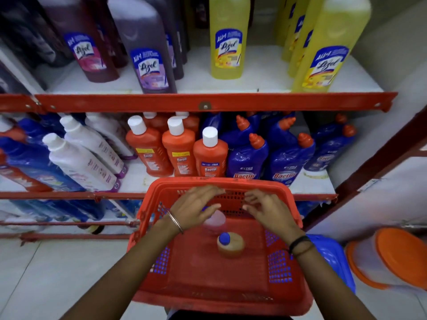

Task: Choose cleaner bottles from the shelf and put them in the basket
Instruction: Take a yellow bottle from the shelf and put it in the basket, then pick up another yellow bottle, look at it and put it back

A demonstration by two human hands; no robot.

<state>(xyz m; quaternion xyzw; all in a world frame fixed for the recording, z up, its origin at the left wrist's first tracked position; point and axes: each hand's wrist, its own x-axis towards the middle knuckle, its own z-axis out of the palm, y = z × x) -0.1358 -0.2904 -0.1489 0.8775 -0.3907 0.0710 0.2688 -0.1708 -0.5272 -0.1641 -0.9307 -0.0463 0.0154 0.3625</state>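
1. Cleaner bottles are split between two places: two stand upright in the red basket (pixel 147 269) below my hands, and the rest wait on the shelf (pixel 208 103) ahead of my fingertips.
2. My left hand (pixel 194 209) hovers over the far end of the basket, fingers loosely spread and curled, pinching nothing that I can see. A pink-topped bottle (pixel 215 221) sits just under its thumb, blurred, and I cannot tell whether the thumb touches it.
3. My right hand (pixel 268 210) mirrors it across a small gap, fingers spread and slightly bent, also empty. Both palms face down toward the basket floor.
4. Nearer my wrists than the pink one, and between my forearms, stands a tan bottle with a blue cap (pixel 230 243). It is upright, I judge, so it takes little room and does not roll about.
5. Just beyond my fingertips, past the basket's far rim, stand the orange Bactin bottles (pixel 209 155) with white caps, and to the right of them the blue Bactin bottles (pixel 247 158) with angled red spouts. The basket is held close to this shelf, which keeps any reach short.
6. Higher up and farther from my hands stand the tall purple Lizol bottle (pixel 147 47) and the yellow Lizol bottle (pixel 227 38).
7. With much bare basket floor showing, I judge the choosing is still early, and either free hand could go forward for another bottle.
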